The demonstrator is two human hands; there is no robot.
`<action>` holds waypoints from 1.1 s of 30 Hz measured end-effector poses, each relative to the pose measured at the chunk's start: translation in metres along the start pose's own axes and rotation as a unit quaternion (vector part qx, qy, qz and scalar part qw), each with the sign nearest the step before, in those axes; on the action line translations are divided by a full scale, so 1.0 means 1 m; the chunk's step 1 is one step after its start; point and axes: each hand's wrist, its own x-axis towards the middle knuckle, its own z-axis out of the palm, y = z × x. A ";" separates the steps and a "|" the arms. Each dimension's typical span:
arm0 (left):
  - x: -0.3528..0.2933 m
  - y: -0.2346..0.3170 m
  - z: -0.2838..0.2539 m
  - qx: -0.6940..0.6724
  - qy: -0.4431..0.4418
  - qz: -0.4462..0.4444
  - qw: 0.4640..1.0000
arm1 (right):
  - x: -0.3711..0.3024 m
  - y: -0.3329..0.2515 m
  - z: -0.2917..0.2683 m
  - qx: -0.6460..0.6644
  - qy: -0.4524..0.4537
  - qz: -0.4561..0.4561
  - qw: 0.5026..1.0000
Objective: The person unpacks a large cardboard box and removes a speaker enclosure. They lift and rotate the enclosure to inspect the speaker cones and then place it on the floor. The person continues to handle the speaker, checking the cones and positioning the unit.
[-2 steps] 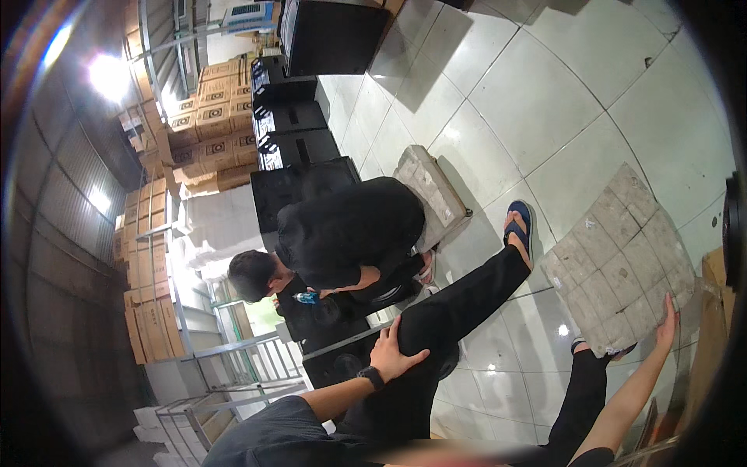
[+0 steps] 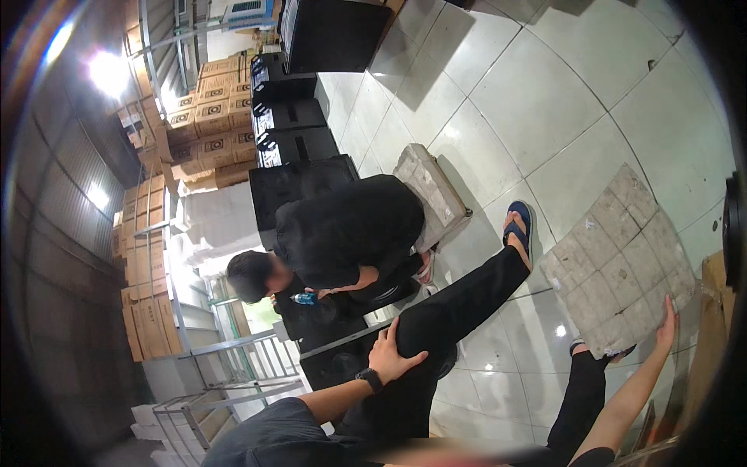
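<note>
Grey pad (image 2: 618,261), judged stiff and light, is touched at its edge by spread right hand (image 2: 667,321); left hand (image 2: 391,356) is laid flat on thigh (image 2: 436,327).

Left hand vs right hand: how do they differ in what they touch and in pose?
The left hand rests flat on the black-trousered thigh; the right hand reaches out to the grey quilted pad on the floor. The left wrist wears a black watch; the right is bare. Both are empty.

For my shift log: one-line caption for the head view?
Left hand rests on own thigh, right hand touches grey slab; co-worker crouches by black boxes.
</note>
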 end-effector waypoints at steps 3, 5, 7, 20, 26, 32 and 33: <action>-0.016 -0.004 0.007 -0.014 0.009 -0.009 1.000 | -0.022 -0.026 0.005 -0.028 -0.050 -0.009 0.998; -0.016 -0.009 0.008 -0.035 0.019 0.005 0.999 | -0.044 -0.033 0.033 -0.082 -0.044 -0.018 0.996; -0.015 -0.013 0.005 -0.033 -0.012 -0.015 0.999 | -0.077 -0.038 0.079 0.008 -0.011 -0.082 0.997; 0.052 -0.080 -0.070 -0.379 -0.111 0.103 0.913 | -0.481 -0.272 0.386 -0.432 0.341 -0.306 0.777; 0.163 -0.130 -0.111 -0.455 -0.231 0.179 0.841 | -0.720 -0.420 0.427 -0.507 0.336 -0.433 0.665; 0.299 -0.115 -0.241 -0.497 -0.153 0.171 0.837 | -0.866 -0.543 0.533 -0.550 0.247 -0.505 0.618; 0.316 -0.109 -0.271 -0.519 -0.149 0.172 0.824 | -0.876 -0.558 0.555 -0.557 0.233 -0.513 0.611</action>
